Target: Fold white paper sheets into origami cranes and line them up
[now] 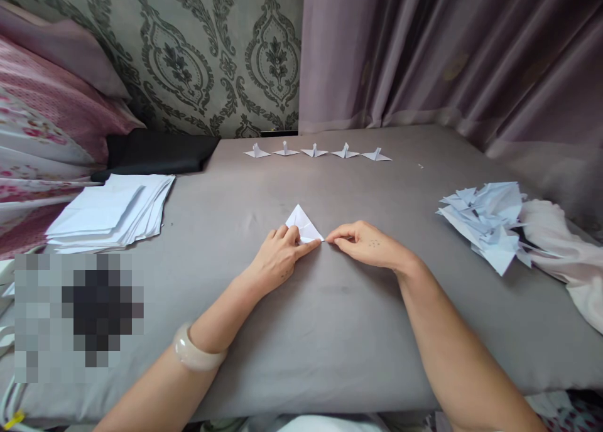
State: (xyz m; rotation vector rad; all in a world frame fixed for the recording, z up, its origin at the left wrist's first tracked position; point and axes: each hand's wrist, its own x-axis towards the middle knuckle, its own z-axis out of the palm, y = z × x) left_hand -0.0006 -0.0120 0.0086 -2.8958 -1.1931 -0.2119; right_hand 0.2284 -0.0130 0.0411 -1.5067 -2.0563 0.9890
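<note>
Creased white paper triangle [299, 218] on grey cloth-covered surface [330, 344] | left hand [277, 251]: index straight, grip unclear | right hand [372, 245]: fingertips at right corner, pinch unclear | far: winged paper figures [314, 151]

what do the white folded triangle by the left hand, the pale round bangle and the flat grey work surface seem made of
White folded triangle: matte paper, by its creases and crisp edges.
Pale round bangle: hard and polished, perhaps stone or resin, given its glossy highlights.
Flat grey work surface: apparently covered in dull, smooth cloth, judging by its soft wrinkles.
</note>
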